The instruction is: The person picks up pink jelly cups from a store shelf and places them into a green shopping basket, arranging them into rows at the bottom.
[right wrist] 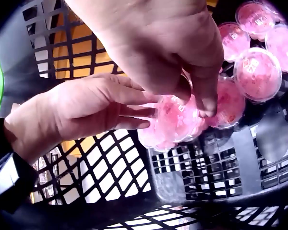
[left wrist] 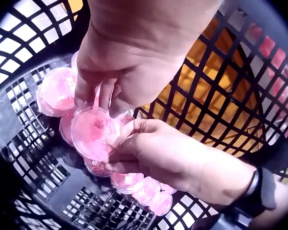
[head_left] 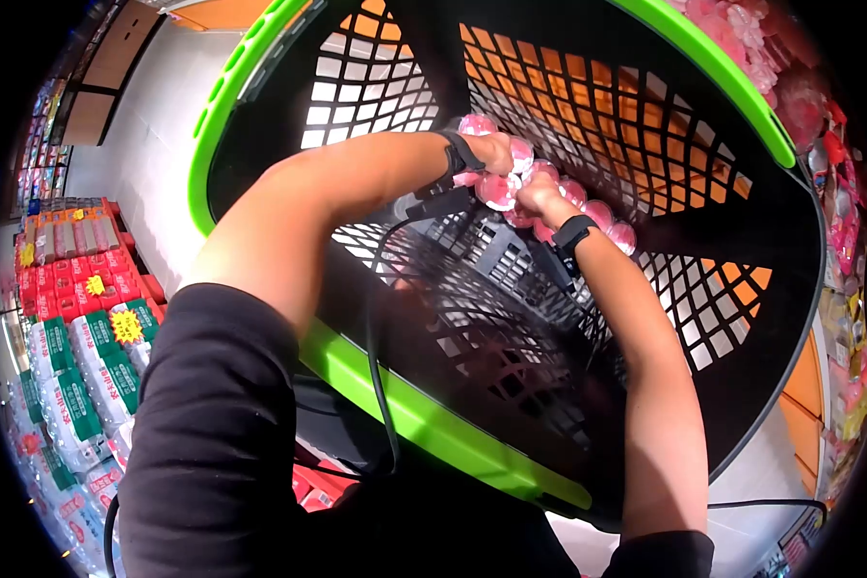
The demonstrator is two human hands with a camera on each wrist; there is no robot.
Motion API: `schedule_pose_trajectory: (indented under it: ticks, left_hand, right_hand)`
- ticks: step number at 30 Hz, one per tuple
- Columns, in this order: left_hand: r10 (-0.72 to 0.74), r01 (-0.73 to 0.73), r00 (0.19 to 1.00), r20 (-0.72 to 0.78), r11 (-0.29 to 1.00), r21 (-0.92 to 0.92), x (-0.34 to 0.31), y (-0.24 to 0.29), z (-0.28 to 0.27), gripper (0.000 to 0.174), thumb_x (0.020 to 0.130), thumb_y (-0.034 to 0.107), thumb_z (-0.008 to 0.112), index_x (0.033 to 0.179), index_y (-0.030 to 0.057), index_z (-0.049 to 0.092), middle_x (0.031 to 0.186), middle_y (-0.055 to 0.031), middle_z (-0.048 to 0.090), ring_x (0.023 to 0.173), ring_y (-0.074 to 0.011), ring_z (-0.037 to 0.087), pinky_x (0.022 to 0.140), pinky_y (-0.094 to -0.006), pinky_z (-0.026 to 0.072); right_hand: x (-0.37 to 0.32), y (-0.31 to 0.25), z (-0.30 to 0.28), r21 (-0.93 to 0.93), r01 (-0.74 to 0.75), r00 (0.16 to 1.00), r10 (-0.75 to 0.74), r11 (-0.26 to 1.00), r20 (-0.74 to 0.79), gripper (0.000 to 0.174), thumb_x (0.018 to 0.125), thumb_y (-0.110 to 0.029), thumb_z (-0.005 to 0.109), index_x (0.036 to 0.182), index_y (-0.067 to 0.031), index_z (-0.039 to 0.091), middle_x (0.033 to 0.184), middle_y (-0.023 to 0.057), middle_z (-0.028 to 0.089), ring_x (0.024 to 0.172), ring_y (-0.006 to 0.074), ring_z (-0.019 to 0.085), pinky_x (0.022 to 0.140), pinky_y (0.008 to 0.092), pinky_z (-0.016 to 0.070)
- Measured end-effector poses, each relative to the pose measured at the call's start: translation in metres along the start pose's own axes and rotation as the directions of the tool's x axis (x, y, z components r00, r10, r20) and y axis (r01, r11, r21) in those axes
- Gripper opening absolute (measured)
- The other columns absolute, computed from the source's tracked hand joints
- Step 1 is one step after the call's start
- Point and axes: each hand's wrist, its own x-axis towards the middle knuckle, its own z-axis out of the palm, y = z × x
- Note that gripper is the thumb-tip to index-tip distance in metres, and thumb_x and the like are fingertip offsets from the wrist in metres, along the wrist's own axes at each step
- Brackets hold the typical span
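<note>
Shop aisle: a person leans over a black shopping basket with a green rim (head_left: 424, 414), both bare arms reaching down inside it, a black sleeve pushed up on the left one. Stacked packs of goods (head_left: 77, 366) line the floor to the left, and pink wares hang on a rack (head_left: 790, 67) to the right. The left hand (head_left: 496, 152) comes down from above, its fingertips pinching the rim of one cup. The right hand (head_left: 541, 197) meets it from the side, thumb and curled fingers gripping that cup too. The cup belongs to a string of pink jelly cups (head_left: 501, 190) that runs along the basket's floor at the foot of its far wall. By the look of it the string is being settled or parted there. The next move would call for steady fingertips on the thin lids.
</note>
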Motion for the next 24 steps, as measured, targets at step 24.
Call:
schedule_pose_trajectory:
  ticks: [24]
  left_hand:
    - [0.299,-0.444,0.649,-0.7,0.895,-0.029,-0.12,0.099,-0.146,0.019,0.083,0.013,0.055,0.092,0.0002,0.065,0.087,-0.0125,0.068,0.085,-0.0229,0.065,0.08,-0.0334,0.0501]
  right_hand:
    - [-0.225,-0.185,-0.174,-0.705,0.148,0.903,-0.385,0.693,-0.189,0.033,0.079,-0.024,0.057,0.102,-0.0022,0.065,0.106,0.0167,0.065,0.101,0.0309,0.062,0.082,0.041,0.0501]
